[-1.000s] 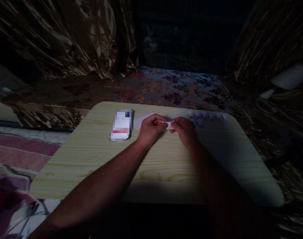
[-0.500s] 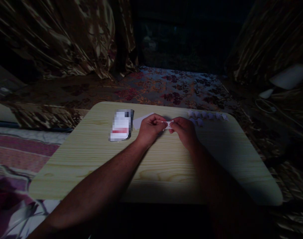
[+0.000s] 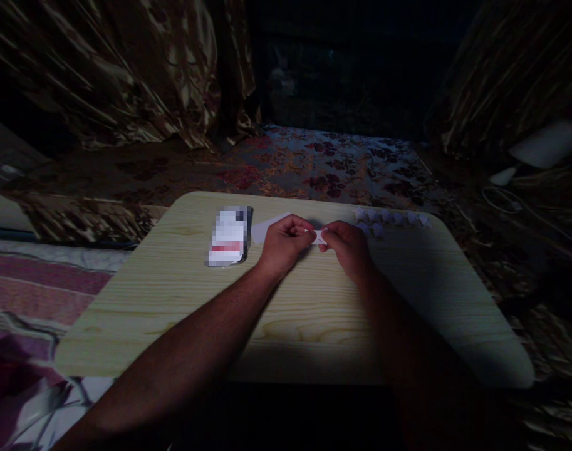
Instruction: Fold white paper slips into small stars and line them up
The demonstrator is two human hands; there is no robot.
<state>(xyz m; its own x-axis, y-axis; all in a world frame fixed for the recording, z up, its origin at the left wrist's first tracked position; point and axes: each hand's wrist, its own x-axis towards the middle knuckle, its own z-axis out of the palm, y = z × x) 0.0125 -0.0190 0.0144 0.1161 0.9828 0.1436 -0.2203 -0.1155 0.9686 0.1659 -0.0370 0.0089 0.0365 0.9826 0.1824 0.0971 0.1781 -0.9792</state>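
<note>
Between my hands is a small piece of white paper (image 3: 319, 237), looking folded, with a faint dark mark on its face. My left hand (image 3: 286, 241) pinches its left end, thumb on top. At the other end my right hand (image 3: 348, 245) is closed on it the same way. A pale sheet or strip of paper (image 3: 264, 230) lies flat on the table behind my left hand, partly covered by it. Several small whitish folded pieces (image 3: 398, 218) lie in two rows beyond my right hand; their exact shape is too dim to make out.
A blurred-out, phone-like object (image 3: 227, 237) lies on the light wooden table (image 3: 173, 313), left of my hands. Patterned cloth (image 3: 323, 163) covers the ledge behind. A white lamp (image 3: 546, 147) with a cable stands at the right. Striped bedding (image 3: 46, 288) and cables are at the left.
The mark on the white paper looks slightly different, as though the piece has shifted a little between my fingers. Both hands stay in the same place.
</note>
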